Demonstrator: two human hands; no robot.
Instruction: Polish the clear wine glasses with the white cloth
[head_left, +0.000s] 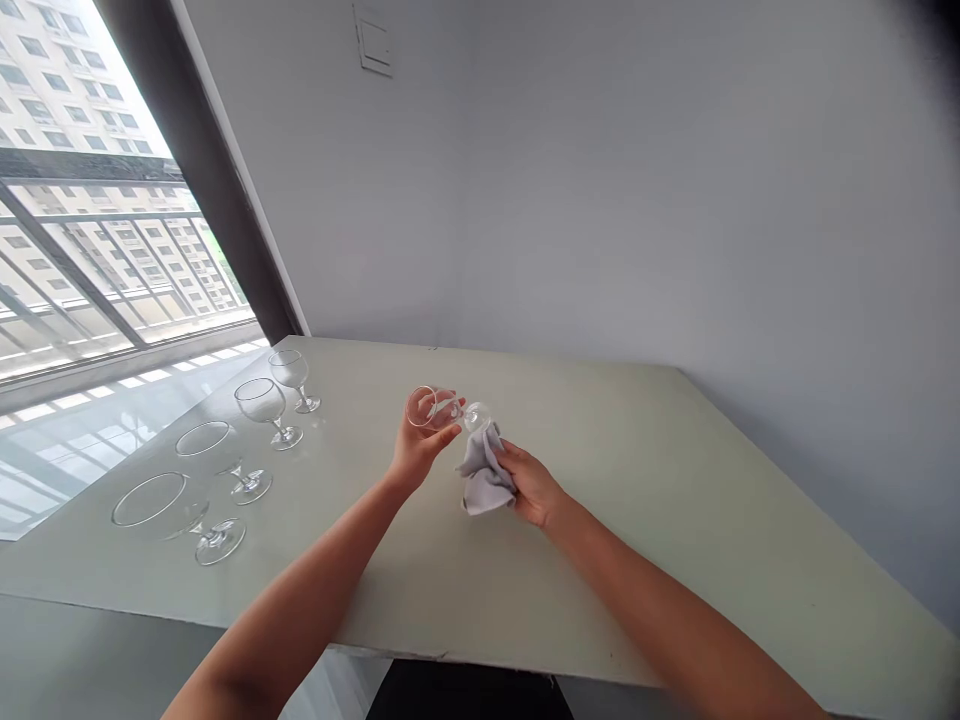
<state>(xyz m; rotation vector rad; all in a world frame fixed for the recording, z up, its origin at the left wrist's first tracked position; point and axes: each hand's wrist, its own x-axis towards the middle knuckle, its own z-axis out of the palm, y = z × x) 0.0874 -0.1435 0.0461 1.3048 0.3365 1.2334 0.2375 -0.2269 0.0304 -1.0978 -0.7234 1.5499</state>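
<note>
My left hand (418,435) is wrapped round the bowl of a stemmed wine glass (435,408). The glass is tilted on its side above the table, its rim facing left and its foot pointing right. In my right hand (531,484) is a bunched light grey cloth (489,475), and the upper end of that cloth meets the glass's foot. Some of the right fingers are hidden behind the cloth.
Along the left side of the pale table (600,430) several more wine glasses (260,400) stand upright in a row. The table's front edge (442,655) runs near my forearms. Walls (600,200) border the back and right; a window (112,200) is at left.
</note>
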